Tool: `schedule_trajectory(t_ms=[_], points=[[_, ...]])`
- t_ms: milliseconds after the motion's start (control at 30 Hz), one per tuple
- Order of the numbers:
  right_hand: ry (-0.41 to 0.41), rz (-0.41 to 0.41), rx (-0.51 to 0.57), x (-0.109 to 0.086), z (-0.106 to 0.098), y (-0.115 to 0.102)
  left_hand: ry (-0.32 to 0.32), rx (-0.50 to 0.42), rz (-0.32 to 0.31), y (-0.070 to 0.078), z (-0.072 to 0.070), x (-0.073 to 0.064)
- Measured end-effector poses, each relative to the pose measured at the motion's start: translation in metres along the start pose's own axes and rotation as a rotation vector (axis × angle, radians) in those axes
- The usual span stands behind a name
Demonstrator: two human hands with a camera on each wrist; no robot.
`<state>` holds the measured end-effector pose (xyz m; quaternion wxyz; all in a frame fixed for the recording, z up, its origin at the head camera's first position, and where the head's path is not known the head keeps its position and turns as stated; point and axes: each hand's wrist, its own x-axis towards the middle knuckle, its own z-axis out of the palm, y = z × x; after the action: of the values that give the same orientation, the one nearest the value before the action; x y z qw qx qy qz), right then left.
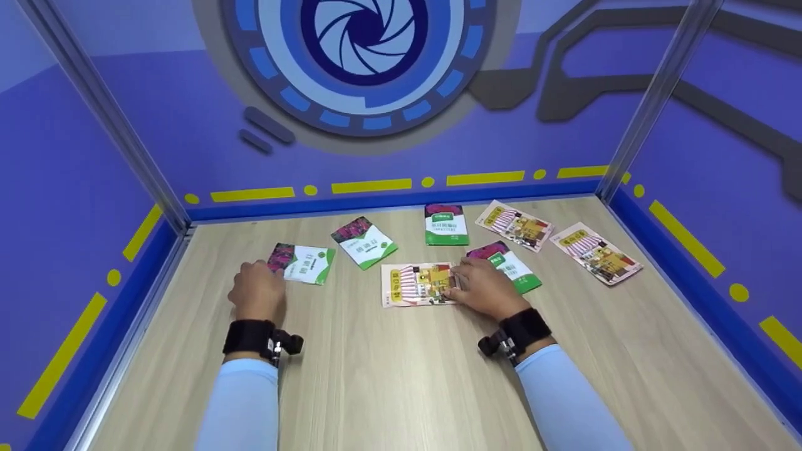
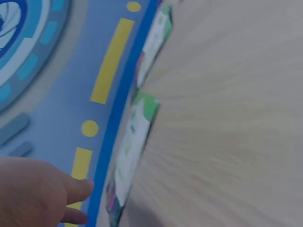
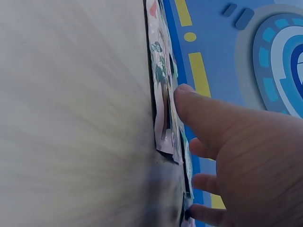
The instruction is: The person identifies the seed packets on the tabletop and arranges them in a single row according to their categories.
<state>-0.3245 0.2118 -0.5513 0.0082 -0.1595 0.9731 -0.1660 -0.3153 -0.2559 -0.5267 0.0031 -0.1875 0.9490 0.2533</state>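
Observation:
My left hand (image 1: pixel 257 289) is beside the leftmost seed packet (image 1: pixel 308 265), its fingertips right at the purple-flower end. In the left wrist view its thumb and a finger (image 2: pixel 78 189) extend toward that packet without gripping it. My right hand (image 1: pixel 487 287) rests at the right end of a pink packet (image 1: pixel 415 285) with a striped awning and yellow label, lying flat in the middle. The right wrist view shows the thumb (image 3: pixel 187 97) against this pink packet's printed face, with the other fingers spread apart. Partly under that hand lies a green-and-white flower packet (image 1: pixel 520 274).
Another flower packet (image 1: pixel 364 243) lies left of centre, and one more (image 1: pixel 446 224) near the back wall. Two pink packets, one at the back (image 1: pixel 515 225) and one farther right (image 1: pixel 598 254), lie angled. Printed panels enclose the wooden table (image 1: pixel 401 388) at the back and sides.

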Motion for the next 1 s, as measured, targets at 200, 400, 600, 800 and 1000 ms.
schedule_trajectory(t_ms=[200,400,600,800,1000], points=[[0.022,-0.053,-0.029,0.000,0.001,-0.001,-0.019,0.002,-0.031,-0.007,0.012,0.011],[0.008,-0.007,-0.020,0.002,0.003,-0.003,0.035,0.064,0.005,-0.012,0.018,0.017],[0.014,-0.017,-0.035,0.003,0.004,-0.001,0.047,0.053,-0.008,-0.011,0.019,0.016],[0.032,-0.032,-0.043,0.002,0.005,0.000,0.068,-0.029,-0.024,-0.010,0.020,0.015],[0.034,-0.027,-0.034,0.000,0.005,0.000,0.091,-0.269,-0.025,-0.006,0.022,0.014]])
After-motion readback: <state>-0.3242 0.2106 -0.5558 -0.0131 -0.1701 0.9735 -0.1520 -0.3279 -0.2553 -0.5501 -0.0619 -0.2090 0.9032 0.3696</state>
